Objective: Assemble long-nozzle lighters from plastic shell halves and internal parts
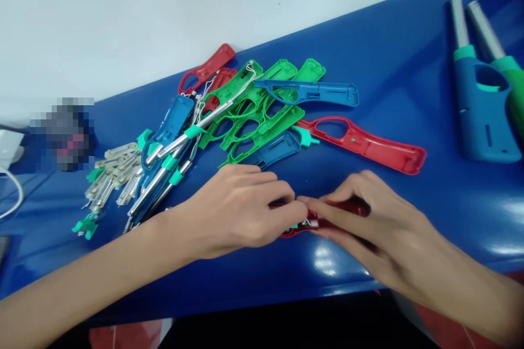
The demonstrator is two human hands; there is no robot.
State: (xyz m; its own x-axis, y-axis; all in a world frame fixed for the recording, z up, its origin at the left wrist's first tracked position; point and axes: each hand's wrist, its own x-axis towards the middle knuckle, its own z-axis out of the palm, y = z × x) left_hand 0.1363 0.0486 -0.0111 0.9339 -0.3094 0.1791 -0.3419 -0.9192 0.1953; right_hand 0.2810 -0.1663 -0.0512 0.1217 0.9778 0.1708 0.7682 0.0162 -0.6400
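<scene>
Near the front edge of the blue table, my left hand (pixel 245 207) and my right hand (pixel 368 218) meet over a red lighter shell (pixel 301 230). White wire and a bit of green show inside the shell. My left fingers are bent over its left part and hide much of it. The fingers of my right hand hold its right part. Just beyond the hands are green shell halves (pixel 282 120), a blue half (pixel 323 92) and a long red half (pixel 368 144). Metal rods with green collars (pixel 170 162) lie to the left.
Pale clear parts (pixel 108 174) and a small green piece (pixel 85 226) lie at the left. Two lighters with metal tubes, one blue (pixel 485 109) and one green (pixel 516 84), are at the far right. A white cable (pixel 18 193) lies at the left edge.
</scene>
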